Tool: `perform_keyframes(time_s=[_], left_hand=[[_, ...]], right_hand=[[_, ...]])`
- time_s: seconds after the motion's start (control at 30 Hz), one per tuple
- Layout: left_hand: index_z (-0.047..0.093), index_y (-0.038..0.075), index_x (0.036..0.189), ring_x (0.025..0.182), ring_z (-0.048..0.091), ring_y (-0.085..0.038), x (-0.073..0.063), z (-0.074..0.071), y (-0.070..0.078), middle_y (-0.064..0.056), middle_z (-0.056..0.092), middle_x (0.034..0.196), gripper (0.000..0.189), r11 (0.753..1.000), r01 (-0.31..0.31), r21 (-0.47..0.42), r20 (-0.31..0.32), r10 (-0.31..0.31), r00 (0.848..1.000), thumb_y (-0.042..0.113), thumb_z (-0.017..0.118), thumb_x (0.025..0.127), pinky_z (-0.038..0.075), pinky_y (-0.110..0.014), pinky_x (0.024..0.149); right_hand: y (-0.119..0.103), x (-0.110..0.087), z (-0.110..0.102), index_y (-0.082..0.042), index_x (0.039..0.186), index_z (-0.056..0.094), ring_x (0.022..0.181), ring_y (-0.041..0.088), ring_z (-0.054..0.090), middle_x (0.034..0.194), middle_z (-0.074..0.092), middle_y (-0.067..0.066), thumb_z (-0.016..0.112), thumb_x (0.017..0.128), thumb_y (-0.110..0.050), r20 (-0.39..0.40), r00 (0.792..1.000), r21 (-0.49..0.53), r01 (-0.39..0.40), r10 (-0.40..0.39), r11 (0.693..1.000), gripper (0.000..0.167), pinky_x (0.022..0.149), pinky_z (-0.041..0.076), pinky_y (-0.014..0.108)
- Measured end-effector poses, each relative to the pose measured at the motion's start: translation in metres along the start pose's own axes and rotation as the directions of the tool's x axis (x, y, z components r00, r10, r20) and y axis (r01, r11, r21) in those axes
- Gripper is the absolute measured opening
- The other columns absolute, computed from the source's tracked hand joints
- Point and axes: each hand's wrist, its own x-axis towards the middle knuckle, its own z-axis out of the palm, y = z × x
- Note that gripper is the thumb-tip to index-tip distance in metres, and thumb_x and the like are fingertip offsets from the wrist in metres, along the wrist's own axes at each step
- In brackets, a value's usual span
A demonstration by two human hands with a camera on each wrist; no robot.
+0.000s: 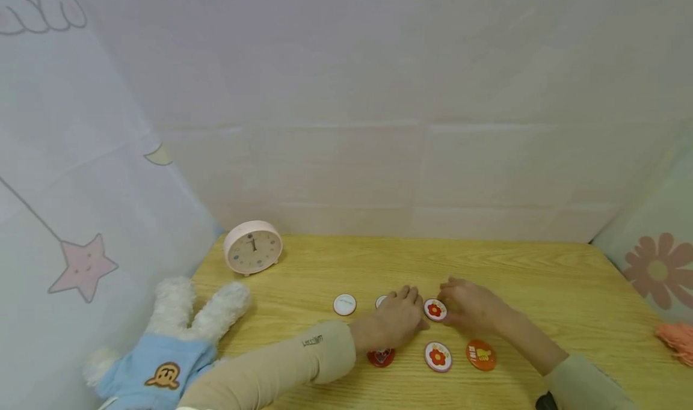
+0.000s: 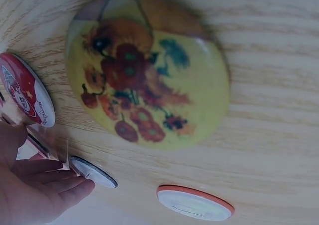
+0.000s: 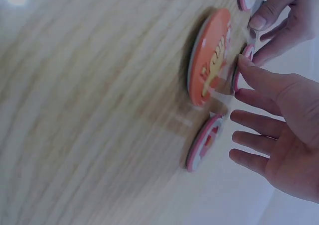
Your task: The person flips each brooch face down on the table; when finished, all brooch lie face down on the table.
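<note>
My right hand [image 1: 472, 305] pinches a round button badge with a red flower [image 1: 435, 309] by its edge between thumb and index finger; its other fingers are spread in the right wrist view. Close on its left, my left hand [image 1: 397, 321] reaches low over the table with extended fingers. In the left wrist view, those fingers lie by a white-backed badge [image 2: 95, 173], seemingly touching it. Nearer me are a second flower badge [image 1: 438, 356], an orange badge with a yellow thumbs-up hand [image 1: 480, 354] and a red badge [image 1: 381, 357] partly covered by the left hand.
A badge with a sunflower painting [image 2: 149, 80] is large in the left wrist view. Left of the hands lies another white-backed badge [image 1: 344, 304]. A pink clock [image 1: 253, 247] stands at the back left, near a plush toy in blue [image 1: 162, 362]. Coral tassels [image 1: 677, 341] sit far right.
</note>
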Motion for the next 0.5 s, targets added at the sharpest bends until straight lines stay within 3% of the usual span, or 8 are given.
perform_keyframes(time_s=[0.2,0.5], left_hand=[[0.046,0.005,0.144,0.136,0.040,-0.024,-0.002,0.000,0.002,-0.010,0.043,0.148,0.065,1.000,0.004,-0.002,-0.005,-0.004,1.000,0.053,0.036,0.101,0.044,-0.037,0.102],[0.054,0.005,0.137,0.130,0.048,-0.022,0.001,0.001,0.003,-0.009,0.051,0.141,0.061,0.997,0.031,0.067,-0.078,-0.026,0.997,0.052,0.040,0.101,0.048,-0.034,0.096]], right_hand=[[-0.004,0.004,0.009,-0.006,0.102,0.070,0.114,0.045,0.055,0.115,0.064,0.020,0.078,0.084,-0.024,-0.051,0.998,-0.011,0.042,-0.042,0.999,0.026,0.093,0.046,0.057],[-0.004,0.005,0.016,-0.005,0.103,0.070,0.114,0.040,0.057,0.118,0.063,0.020,0.079,0.083,-0.025,-0.080,0.994,-0.048,0.073,-0.077,0.996,0.029,0.094,0.047,0.053]])
